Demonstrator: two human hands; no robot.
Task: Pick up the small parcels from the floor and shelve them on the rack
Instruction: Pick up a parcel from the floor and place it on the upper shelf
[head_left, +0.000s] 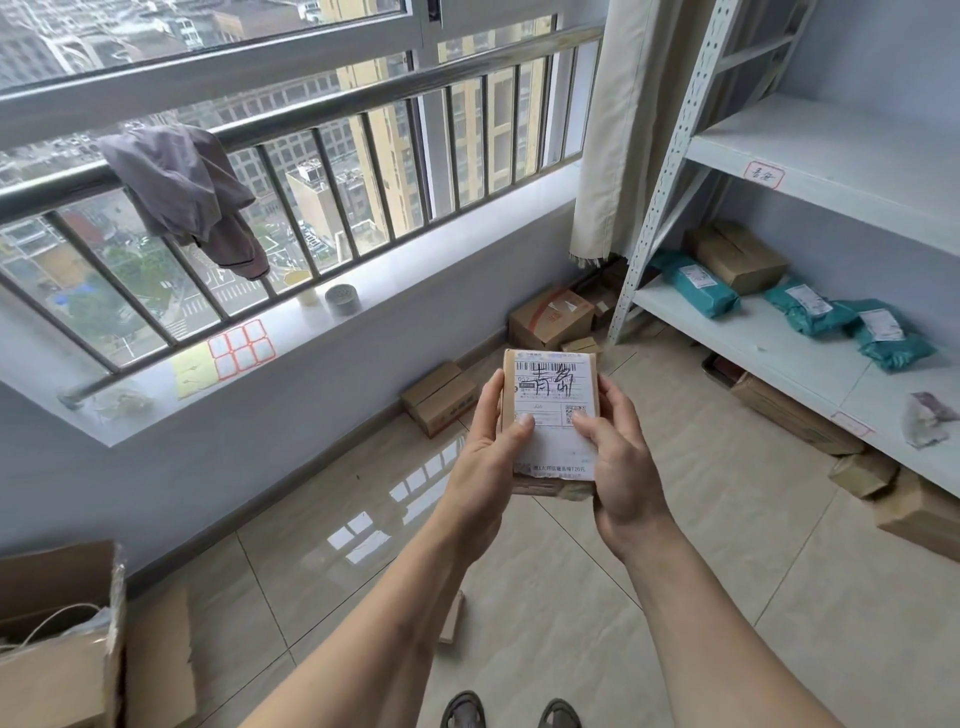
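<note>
A small cardboard parcel (551, 387) with a white shipping label and black handwriting is held up in front of me, above the tiled floor. My left hand (485, 457) grips its left edge, thumb on the label. My right hand (618, 467) grips its right edge, thumb on the label too. The grey metal rack (779, 343) stands to the right. Its lower shelf carries a brown box (737, 254) and three teal mailer bags (701, 286). The shelf above (831, 150) is bare. More small cardboard parcels (441, 397) lie on the floor by the wall under the window.
Boxes (795, 415) sit under the rack's lowest shelf. A larger box (550, 317) rests in the corner by the curtain (623, 130). An open carton (57, 639) stands at the lower left. A barred window with a cloth (182, 192) draped on the rail fills the left.
</note>
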